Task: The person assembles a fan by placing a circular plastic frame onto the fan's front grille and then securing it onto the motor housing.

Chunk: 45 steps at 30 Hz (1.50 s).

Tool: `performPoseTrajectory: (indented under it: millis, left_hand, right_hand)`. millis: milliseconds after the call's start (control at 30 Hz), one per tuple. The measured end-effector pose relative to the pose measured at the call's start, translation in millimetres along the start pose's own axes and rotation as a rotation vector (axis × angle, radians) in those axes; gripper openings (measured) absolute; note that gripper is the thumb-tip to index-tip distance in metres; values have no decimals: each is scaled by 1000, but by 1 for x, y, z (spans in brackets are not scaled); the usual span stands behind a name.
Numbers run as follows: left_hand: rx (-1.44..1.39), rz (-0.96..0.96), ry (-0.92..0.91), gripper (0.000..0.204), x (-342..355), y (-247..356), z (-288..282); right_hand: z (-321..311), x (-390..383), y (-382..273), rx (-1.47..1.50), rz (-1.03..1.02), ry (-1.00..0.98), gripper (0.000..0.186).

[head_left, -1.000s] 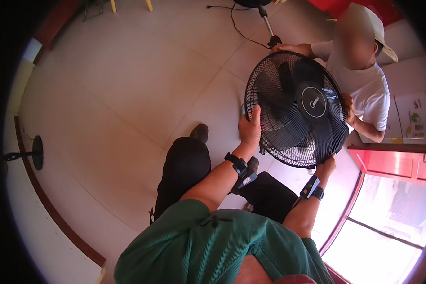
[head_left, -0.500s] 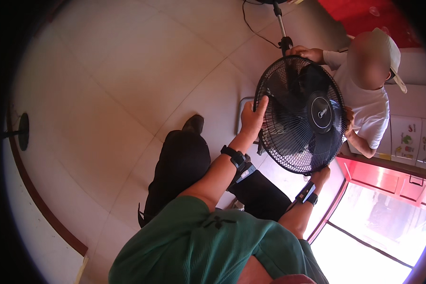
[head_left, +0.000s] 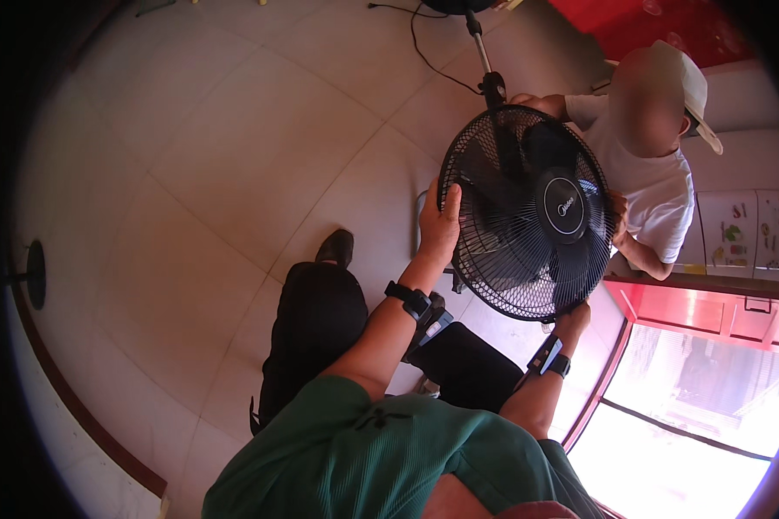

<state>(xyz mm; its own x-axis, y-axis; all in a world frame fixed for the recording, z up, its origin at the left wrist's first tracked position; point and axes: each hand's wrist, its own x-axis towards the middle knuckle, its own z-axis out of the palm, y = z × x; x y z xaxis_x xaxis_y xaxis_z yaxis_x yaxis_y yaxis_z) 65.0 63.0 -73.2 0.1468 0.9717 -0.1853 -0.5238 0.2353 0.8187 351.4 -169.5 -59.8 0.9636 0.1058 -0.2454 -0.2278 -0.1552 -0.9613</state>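
Note:
A black pedestal fan (head_left: 515,259) is tipped over, its round wire grille turned up toward me. My left hand (head_left: 441,223) is wrapped round the grille's left rim, thumb on top. At the near rim, my right hand (head_left: 573,323) grips the same fan from below; most of its fingers are hidden. Across from me, a person in a white T-shirt and light cap (head_left: 640,169) also has hold of it. One of that person's hands (head_left: 541,105) is by the fan's neck, the other (head_left: 619,218) on the right rim.
The fan's metal pole (head_left: 481,54) runs back to a dark base (head_left: 459,4), with a black cord (head_left: 424,48) on the tiled floor. At right are a red-framed glass door (head_left: 684,381) and a pale cabinet with stickers (head_left: 736,233). A dark round object (head_left: 35,275) is at far left.
The whole view has shifted slightly, so the fan, the other person and my hands appear a little further left. All the hands keep their places on the fan.

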Motion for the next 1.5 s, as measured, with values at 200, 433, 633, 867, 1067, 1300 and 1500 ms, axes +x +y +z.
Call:
performPoseTrajectory:
  millis: [200,433,633,867,1067,1300,1500]
  left_hand:
    - [-29,-15,-1,40,-7,-4,8]
    - [30,8,5,41,-7,-18,5]
    - [84,-10,19,44,-10,-21,5]
    - [47,3,11,45,-15,-13,8]
    - [141,54,-10,44,-15,-31,6]
    - [188,73,-27,43,-19,-34,7]
    - [145,123,19,43,-15,-36,8]
  right_hand:
    - [-56,61,39,-1079,-637,-96,28]
    - [-41,42,39,-752,-648,-120,22]
    - [-10,5,9,112,18,63,33]
    - [-18,13,12,-83,-77,31,23]
    - [-26,14,22,-347,-289,39,22]
    - [-14,8,17,139,-70,102,28]
    - [-6,-8,4,-19,-38,106,36]
